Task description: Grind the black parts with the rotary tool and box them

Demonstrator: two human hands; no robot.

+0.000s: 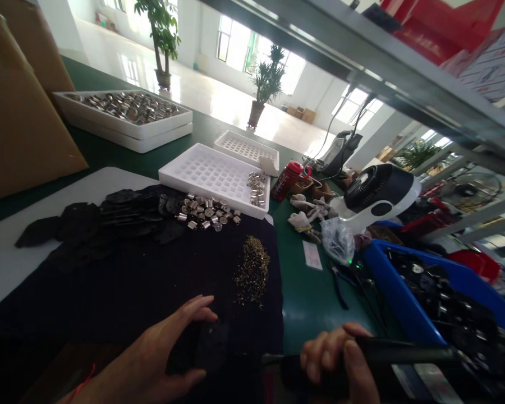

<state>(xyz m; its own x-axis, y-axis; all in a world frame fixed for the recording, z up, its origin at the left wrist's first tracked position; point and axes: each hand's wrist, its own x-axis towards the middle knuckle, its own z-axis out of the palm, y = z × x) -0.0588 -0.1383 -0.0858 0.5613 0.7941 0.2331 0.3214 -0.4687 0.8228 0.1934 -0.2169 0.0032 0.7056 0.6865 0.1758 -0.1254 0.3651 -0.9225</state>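
Note:
My left hand (pixel 162 348) curves its thumb and fingers around the edges of a flat black plastic part (pixel 212 343), low over the dark cloth. My right hand (pixel 334 359) is wrapped round a black electric screwdriver (pixel 404 354). The screwdriver lies nearly level, its metal bit pointing left at the black part. A gap or contact at the tip is too dark to make out. Beyond my hands, a scatter of tiny brass-coloured screws (pixel 252 269) lies on the dark cloth (pixel 160 292). Small silver motors (pixel 208 213) and a pile of flat black parts (pixel 122 216) are further back.
A white grid tray (pixel 210 174) holds several motors at its right end. Stacked white trays (pixel 130 132) full of motors stand back left. At right are a blue bin (pixel 404 303) of black assemblies, pliers (pixel 340 286), a red bottle (pixel 288 179) and a fan (pixel 374 193).

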